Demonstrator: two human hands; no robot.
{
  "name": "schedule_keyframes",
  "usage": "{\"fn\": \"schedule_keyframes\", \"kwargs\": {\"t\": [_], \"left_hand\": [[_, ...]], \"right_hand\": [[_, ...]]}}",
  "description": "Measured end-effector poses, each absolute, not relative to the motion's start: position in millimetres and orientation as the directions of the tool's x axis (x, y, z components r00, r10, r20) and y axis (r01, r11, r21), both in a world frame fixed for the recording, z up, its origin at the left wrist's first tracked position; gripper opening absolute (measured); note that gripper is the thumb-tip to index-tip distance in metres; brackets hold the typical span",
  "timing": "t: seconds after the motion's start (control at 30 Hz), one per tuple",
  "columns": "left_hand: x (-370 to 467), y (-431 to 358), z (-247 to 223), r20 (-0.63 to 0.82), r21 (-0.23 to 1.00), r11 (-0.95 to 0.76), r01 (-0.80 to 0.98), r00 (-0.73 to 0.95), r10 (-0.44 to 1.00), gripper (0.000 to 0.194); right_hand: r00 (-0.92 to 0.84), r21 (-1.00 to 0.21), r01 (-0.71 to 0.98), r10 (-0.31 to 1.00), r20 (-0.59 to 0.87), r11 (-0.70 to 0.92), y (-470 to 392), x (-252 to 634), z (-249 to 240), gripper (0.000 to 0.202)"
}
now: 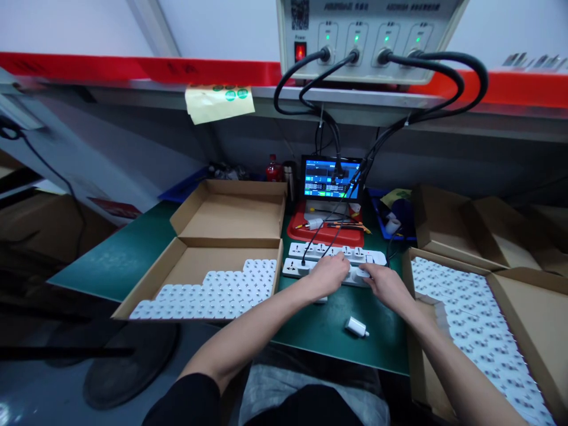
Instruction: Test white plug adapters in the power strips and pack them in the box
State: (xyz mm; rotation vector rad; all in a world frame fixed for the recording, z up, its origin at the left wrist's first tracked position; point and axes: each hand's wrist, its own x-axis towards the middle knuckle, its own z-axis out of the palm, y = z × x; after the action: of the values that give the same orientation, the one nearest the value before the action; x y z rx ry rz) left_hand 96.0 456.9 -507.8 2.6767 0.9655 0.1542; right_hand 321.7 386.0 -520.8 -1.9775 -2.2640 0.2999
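Two white power strips lie side by side on the green table: a rear strip [380, 258] and a front strip [290, 268]. My left hand [329, 276] is over the middle of the front strip, its fingers curled down around something hidden beneath them. At that strip's right end, my right hand [385, 286] has thumb and fingers closed on the strip. A white plug adapter [356, 327] lies on its side nearer to me. Another small white piece [321, 300] is partly covered by my left forearm. Thin black cables run down to the front strip.
An open cardboard box [177, 260] with rows of white adapters is on the left; another filled box [470, 313] is on the right. Behind the strips are a red tray [295, 231] and a lit screen [331, 177]. Thick black cables [377, 142] hang from a tester [368, 35] above.
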Motion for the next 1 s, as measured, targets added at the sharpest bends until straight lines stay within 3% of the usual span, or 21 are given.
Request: {"fn": "schedule_keyframes", "kwargs": {"t": [0.4, 0.53, 0.63, 0.73, 0.8, 0.9, 1.0], "left_hand": [[100.9, 441.9, -507.3, 0.004, 0.332, -0.737, 0.588, 0.781, 0.625, 0.032], [58.3, 433.5, -505.4, 0.172, 0.412, -0.701, 0.582, 0.706, 0.687, 0.020], [16.4, 439.8, -507.5, 0.319, 0.520, -0.588, 0.620, 0.497, 0.807, 0.013], [-11.9, 457.2, -512.3, 0.332, 0.630, -0.455, 0.629, 0.312, 0.890, 0.016], [-19.4, 468.8, -515.4, 0.282, 0.649, -0.435, 0.624, 0.334, 0.900, 0.017], [-20.4, 479.1, -517.1, 0.201, 0.633, -0.470, 0.616, 0.456, 0.867, 0.004], [-20.0, 480.5, -514.7, 0.199, 0.650, -0.491, 0.581, 0.493, 0.847, 0.013]], "right_hand": [[-0.177, -0.153, 0.974, 0.983, -0.055, 0.167, 389.0, 312.6, -513.0, 0.031], [-0.255, -0.257, 0.926, 0.960, 0.118, 0.278, 396.3, 295.6, -512.4, 0.034], [-0.254, -0.363, 0.877, 0.946, 0.203, 0.313, 407.9, 265.8, -516.5, 0.031], [-0.230, -0.440, 0.845, 0.950, 0.213, 0.303, 423.7, 231.2, -522.2, 0.022], [-0.203, -0.486, 0.828, 0.958, 0.204, 0.279, 433.4, 212.9, -525.5, 0.013], [-0.168, -0.534, 0.806, 0.964, 0.206, 0.255, 441.2, 202.8, -525.5, 0.016], [-0.076, -0.601, 0.769, 0.965, 0.250, 0.216, 438.4, 220.1, -516.4, 0.021]]}}
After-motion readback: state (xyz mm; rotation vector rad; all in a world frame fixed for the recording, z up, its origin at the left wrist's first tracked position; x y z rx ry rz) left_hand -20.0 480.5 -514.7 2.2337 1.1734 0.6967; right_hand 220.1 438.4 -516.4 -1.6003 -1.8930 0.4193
